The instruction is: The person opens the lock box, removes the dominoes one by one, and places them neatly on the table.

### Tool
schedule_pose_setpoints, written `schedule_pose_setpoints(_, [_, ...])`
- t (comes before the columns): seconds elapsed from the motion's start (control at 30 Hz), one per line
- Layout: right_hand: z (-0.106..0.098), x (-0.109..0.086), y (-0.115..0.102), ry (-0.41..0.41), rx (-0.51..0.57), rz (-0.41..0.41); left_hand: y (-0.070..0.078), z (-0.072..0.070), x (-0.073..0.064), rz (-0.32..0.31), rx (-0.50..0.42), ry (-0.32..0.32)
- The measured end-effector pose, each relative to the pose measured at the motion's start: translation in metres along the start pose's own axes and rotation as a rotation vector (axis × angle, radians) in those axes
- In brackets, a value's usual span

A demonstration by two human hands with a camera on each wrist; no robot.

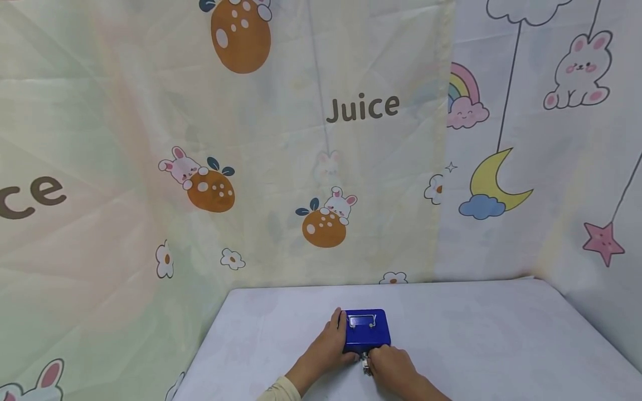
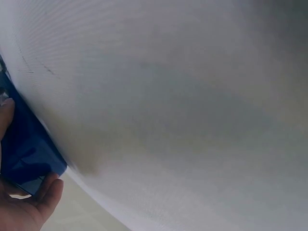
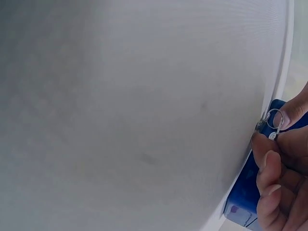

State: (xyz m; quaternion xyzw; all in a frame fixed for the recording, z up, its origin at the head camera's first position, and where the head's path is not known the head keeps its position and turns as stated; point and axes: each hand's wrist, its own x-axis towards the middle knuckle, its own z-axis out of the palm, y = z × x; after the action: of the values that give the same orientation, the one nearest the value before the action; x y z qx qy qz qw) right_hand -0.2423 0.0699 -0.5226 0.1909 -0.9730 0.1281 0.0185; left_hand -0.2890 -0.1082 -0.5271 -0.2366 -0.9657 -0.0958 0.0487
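A small blue metal cash box (image 1: 368, 336) with a silver handle (image 1: 362, 316) on its lid sits on the white table, its lid down. My left hand (image 1: 328, 342) grips its left side, fingers along the side and thumb at the front edge. At the box's front, my right hand (image 1: 393, 365) pinches a key; a bunch of small silver keys (image 1: 365, 365) hangs there. In the right wrist view the metal key ring (image 3: 275, 119) shows by the thumb, with the other fingers curled. The keyhole is hidden behind the fingers.
The white-covered table (image 1: 476, 334) extends to both sides of the box. Printed cloth (image 1: 281, 133) with rabbits, oranges and the word "Juice" hangs behind the table's back edge. More printed cloth (image 1: 592, 167) stands at the right.
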Motion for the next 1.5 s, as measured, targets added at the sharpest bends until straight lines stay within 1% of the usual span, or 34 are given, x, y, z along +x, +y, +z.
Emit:
schedule_pose_setpoints(0.17, [0.000, 0.000, 0.002, -0.004, -0.001, 0.012, 0.000, -0.001, 0.000, 0.005, 0.003, 0.001])
schedule_pose_setpoints(0.47, [0.000, -0.005, 0.012, 0.052, 0.005, 0.031, 0.001, 0.001, 0.000, -0.002, 0.011, -0.001])
schedule_pose_setpoints(0.67, [-0.005, -0.007, 0.021, 0.049, 0.078, -0.009, -0.001, 0.002, 0.002, 0.003, 0.013, 0.008])
schedule_pose_setpoints(0.73, [-0.008, -0.007, 0.025, 0.044, 0.093, -0.036, -0.001, 0.003, 0.001, -0.003, 0.008, 0.001])
schedule_pose_setpoints(0.8, [-0.012, -0.008, 0.028, 0.056, 0.106, -0.059, 0.000, 0.003, 0.001, -0.012, 0.002, -0.009])
schedule_pose_setpoints(0.87, [-0.016, -0.008, 0.030, 0.093, 0.123, -0.077, 0.000, 0.003, 0.001, -0.019, -0.004, -0.014])
schedule_pose_setpoints(0.97, [-0.022, -0.008, 0.032, 0.210, 0.139, -0.086, 0.000, 0.004, 0.001, -0.018, -0.001, -0.007])
schedule_pose_setpoints(1.07, [-0.025, -0.007, 0.035, 0.324, 0.136, -0.047, 0.000, 0.004, 0.001, -0.014, 0.007, -0.003])
schedule_pose_setpoints(1.13, [-0.026, -0.006, 0.039, 0.364, 0.133, 0.003, 0.000, 0.004, 0.001, -0.016, 0.005, -0.007])
schedule_pose_setpoints(1.2, [-0.025, -0.004, 0.043, 0.362, 0.131, 0.054, 0.001, 0.004, 0.001, -0.019, 0.005, -0.012])
schedule_pose_setpoints(1.3, [-0.021, -0.001, 0.050, 0.320, 0.122, 0.103, 0.000, 0.005, 0.002, -0.019, 0.007, -0.013])
schedule_pose_setpoints(1.37, [-0.018, 0.000, 0.055, 0.275, 0.109, 0.119, 0.000, 0.005, 0.001, -0.013, 0.011, -0.007])
schedule_pose_setpoints(1.5, [-0.013, 0.001, 0.062, 0.191, 0.098, 0.123, 0.000, 0.005, 0.001, -0.008, 0.010, 0.001])
